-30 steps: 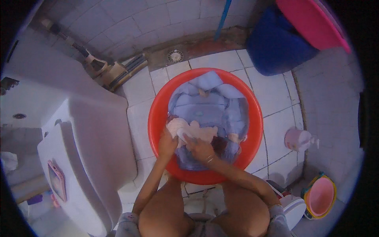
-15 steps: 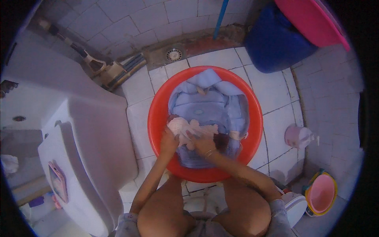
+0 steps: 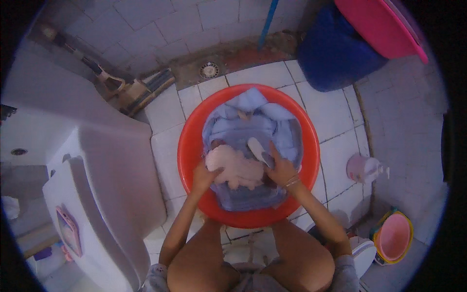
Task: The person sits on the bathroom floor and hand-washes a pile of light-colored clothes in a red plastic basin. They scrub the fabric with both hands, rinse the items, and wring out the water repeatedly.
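A red basin (image 3: 187, 141) stands on the tiled floor between my legs with water and light blue clothing (image 3: 248, 101) in it. On top lies a pale pink garment with a scalloped edge (image 3: 234, 166). My left hand (image 3: 204, 177) grips this garment at its left end, thumb on top. At the garment's right side my right hand (image 3: 282, 170) holds a white, long, rounded brush (image 3: 256, 147), its index finger stretched past it. The brush's bristles are not visible. A small dark patch of cloth shows beside the garment's upper left.
To the left is a white tub-like fixture (image 3: 112, 160) with a pink-cased phone (image 3: 69, 228) on its lid. A mop (image 3: 146, 90) leans behind it, near a floor drain (image 3: 209, 70). At right are a blue barrel (image 3: 335, 53), a pump bottle (image 3: 364, 169) and stacked small basins (image 3: 394, 237).
My right hand has moved off the pink garment to the right, and the white brush now shows in it. The garment lies flatter and more spread out. My left hand stays at its left end.
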Tool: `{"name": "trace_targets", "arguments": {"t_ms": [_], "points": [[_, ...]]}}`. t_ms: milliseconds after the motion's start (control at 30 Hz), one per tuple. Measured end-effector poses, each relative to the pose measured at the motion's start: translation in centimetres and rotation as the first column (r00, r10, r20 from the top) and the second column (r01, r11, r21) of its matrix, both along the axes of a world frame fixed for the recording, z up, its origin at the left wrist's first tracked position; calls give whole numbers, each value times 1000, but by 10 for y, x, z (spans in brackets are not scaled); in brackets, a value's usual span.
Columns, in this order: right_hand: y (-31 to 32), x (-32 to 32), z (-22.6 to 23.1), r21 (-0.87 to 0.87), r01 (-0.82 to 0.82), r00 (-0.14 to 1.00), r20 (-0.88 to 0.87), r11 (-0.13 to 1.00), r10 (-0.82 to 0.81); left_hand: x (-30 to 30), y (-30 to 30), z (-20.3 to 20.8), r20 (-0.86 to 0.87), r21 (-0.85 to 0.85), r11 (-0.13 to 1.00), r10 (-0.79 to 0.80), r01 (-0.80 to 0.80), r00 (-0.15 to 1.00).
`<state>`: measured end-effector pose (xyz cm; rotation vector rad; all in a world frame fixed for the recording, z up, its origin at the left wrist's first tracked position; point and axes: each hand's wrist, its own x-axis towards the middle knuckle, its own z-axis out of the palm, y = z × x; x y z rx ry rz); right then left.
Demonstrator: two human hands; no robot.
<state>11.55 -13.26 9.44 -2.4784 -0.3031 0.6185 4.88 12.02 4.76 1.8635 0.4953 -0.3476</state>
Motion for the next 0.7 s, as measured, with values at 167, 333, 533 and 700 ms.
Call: {"name": "trace_targets", "arguments": {"t_ms": [167, 333, 533, 700], "points": [[10, 19, -10, 518, 82, 994, -101, 851, -34, 43, 1, 71, -15, -286, 950, -137, 127, 990], [12, 38, 31, 630, 301, 932, -353, 716, -81, 70, 2, 73, -58, -687, 716, 118, -126, 991], [15, 41, 70, 591, 707, 702, -655, 388, -280, 48, -29, 27, 247, -493, 810, -218, 316, 944], [15, 42, 68, 422, 830, 543, -762, 365, -354, 54, -59, 50, 27, -652, 744, -165, 143, 986]]}}
